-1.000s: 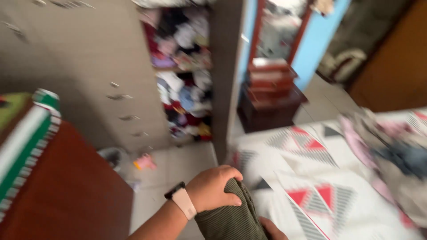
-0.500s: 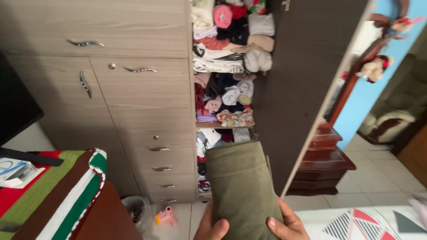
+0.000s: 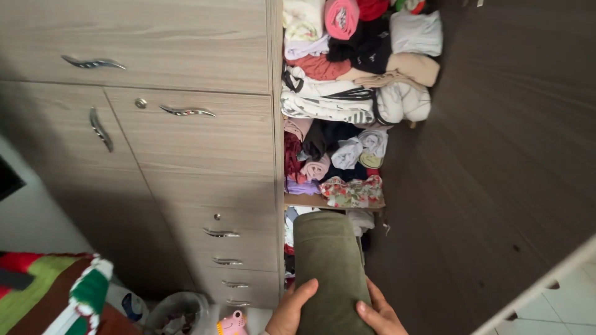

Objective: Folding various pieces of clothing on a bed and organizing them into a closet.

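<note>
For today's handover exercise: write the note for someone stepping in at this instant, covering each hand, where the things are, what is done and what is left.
Left hand: grips the left side of the folded green cloth.
Right hand: grips its right side.
Cloth: held out level, its far end at the open wardrobe, just under the shelf stacked with folded clothes.
Done: cloth folded and brought to the wardrobe.
Left: it is not yet on a shelf.

Both hands, left hand and right hand, bare.

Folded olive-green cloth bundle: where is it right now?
In the head view, the folded olive-green cloth bundle sits bottom centre, held between the left hand and right hand, in front of the open wardrobe shelves of rolled clothes.
</note>
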